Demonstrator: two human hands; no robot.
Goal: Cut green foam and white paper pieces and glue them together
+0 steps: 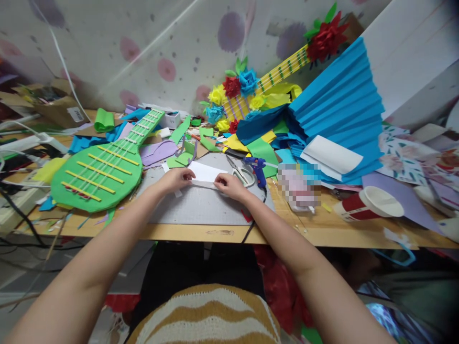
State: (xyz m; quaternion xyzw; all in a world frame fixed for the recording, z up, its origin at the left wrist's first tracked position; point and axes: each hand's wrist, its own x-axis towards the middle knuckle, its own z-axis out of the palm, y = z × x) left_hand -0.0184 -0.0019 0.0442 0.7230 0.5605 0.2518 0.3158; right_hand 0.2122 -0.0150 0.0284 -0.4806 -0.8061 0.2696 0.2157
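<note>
A small white sheet of paper [205, 173] lies on a grey cutting mat [201, 205] in front of me. My left hand [175, 179] pinches the paper's left edge with curled fingers. My right hand [230, 185] presses and pinches its right edge the same way. The near edge of the paper looks folded between the two hands. Scissors [239, 173] and a blue glue gun [257, 168] rest just right of my right hand.
A green paper guitar [103, 167] lies to the left. A blue pleated paper fan [340, 110], paper flowers [236, 91] and coloured scraps crowd the back. A tipped red-and-white paper cup [369, 203] lies at right. The wooden table edge [222, 234] runs below the mat.
</note>
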